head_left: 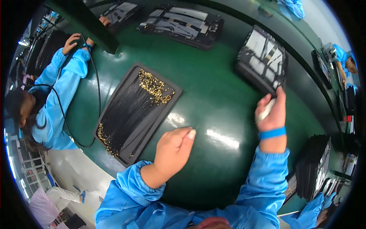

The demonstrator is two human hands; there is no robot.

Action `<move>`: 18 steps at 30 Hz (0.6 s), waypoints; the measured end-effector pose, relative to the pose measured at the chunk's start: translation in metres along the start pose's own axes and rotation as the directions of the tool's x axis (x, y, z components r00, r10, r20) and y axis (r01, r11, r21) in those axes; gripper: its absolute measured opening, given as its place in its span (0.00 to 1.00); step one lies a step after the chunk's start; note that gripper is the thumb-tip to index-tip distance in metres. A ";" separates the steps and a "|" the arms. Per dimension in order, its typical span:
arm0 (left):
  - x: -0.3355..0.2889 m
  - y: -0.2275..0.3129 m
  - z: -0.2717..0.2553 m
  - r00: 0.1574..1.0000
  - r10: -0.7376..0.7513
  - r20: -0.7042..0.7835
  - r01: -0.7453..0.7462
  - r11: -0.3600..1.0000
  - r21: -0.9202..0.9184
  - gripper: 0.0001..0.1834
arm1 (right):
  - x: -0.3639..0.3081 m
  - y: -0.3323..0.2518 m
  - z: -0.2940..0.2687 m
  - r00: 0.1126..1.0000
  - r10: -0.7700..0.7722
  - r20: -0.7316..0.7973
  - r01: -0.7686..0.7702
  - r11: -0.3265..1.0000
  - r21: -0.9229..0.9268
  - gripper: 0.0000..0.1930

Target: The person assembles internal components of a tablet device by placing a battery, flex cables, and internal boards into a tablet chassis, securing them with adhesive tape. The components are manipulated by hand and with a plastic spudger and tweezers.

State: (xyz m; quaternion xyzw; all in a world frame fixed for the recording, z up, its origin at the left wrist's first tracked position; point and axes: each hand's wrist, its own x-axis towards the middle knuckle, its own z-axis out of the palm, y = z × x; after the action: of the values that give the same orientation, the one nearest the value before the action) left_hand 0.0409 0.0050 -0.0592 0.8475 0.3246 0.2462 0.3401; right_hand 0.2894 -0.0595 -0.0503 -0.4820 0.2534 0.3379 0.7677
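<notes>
My left hand (173, 150) is closed over the green table, right of a grey tray (162, 126). Its thumb presses against the curled fingers; what they hold, if anything, is hidden. In the tray lies a bundle of thin black cables (126, 101) with gold-coloured connectors (152, 86) at both ends. At the right, my right hand (272, 118), with a blue band at its wrist, curls around a small whitish object (265, 110) I cannot name. Its fingertips reach the near corner of a stack of black trays (248, 70) bearing grey and silver flat device parts.
Another black tray of device parts (183, 26) lies at the back. A green post (85, 23) rises at the back left. Beside it, a co-worker in blue sleeves (63, 87) works near a black cable (99, 84). Stacked black trays (312, 164) stand at the right.
</notes>
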 end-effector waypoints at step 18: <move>-0.035 0.052 -0.002 0.636 0.024 0.771 0.642 0.537 -0.547 0.18 | -0.203 0.125 -0.166 0.233 0.809 0.539 0.431 0.411 -0.804 0.20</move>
State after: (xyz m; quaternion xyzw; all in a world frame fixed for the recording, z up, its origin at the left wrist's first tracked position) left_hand 0.0362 -0.0486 -0.0268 0.5502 0.1850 -0.0503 0.8128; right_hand 0.0528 -0.2282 -0.0445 -0.4396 -0.4074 0.7421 0.3002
